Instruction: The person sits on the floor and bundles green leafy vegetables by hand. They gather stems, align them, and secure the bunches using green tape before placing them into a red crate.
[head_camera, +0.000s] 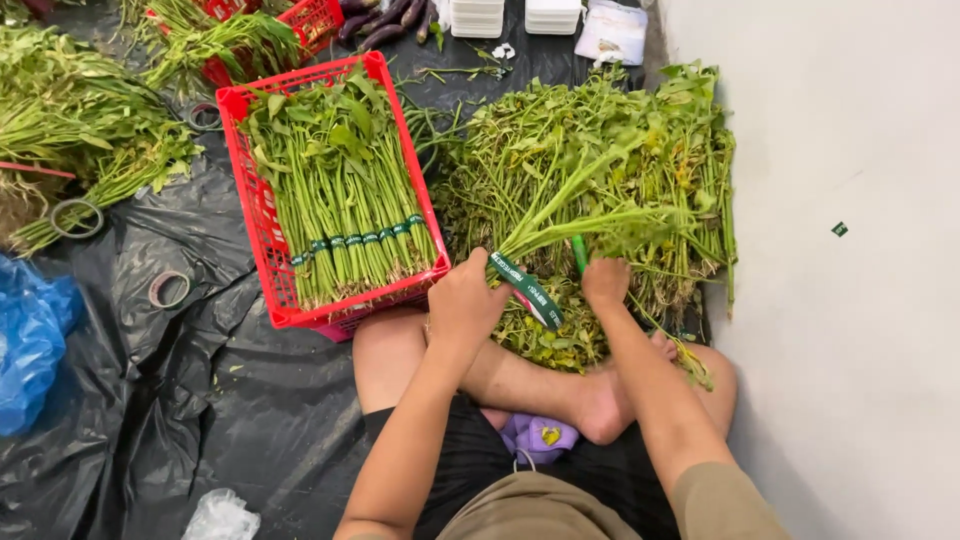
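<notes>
black sheet on floor. left hand grips bundle stems, long axis running far-right; right hand closed, probably on green tape.

Red crate, green tape (white-printed).

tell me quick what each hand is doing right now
Left hand: closed on the stem ends of a bunch of greens, touching the green tape.
Right hand: closed on a green-handled tool at the bunch.
</notes>
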